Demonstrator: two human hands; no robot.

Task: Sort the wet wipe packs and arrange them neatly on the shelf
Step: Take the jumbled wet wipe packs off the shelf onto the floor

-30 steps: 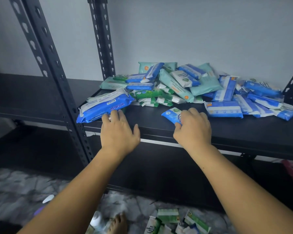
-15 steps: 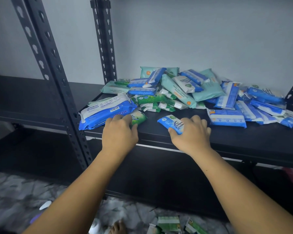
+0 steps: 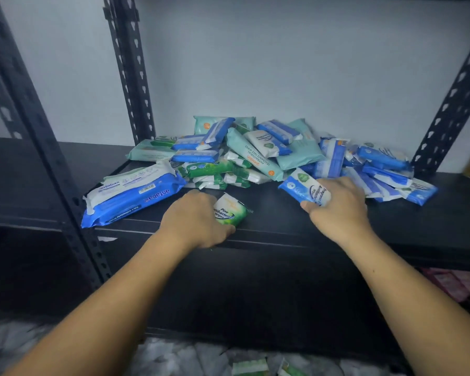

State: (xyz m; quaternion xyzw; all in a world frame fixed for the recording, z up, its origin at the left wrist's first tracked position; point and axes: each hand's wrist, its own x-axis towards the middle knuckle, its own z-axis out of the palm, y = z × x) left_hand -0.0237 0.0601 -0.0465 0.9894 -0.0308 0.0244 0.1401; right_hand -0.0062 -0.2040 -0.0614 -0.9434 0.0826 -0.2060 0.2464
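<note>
Green pack at shelf front edge — left hand fingers curled round it. Blue pack tilted, gripped in right hand fingers, just in front of pile — contact with it unclear.

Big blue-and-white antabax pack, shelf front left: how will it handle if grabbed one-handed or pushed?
The large blue-and-white soft-film antabax wipes pack probably flexes when lifted: its wrap looks creased and puffy. Likely heavy for one hand, since it dwarfs the small green packs beside it. Its glossy film should slide easily on the smooth black shelf.
</note>
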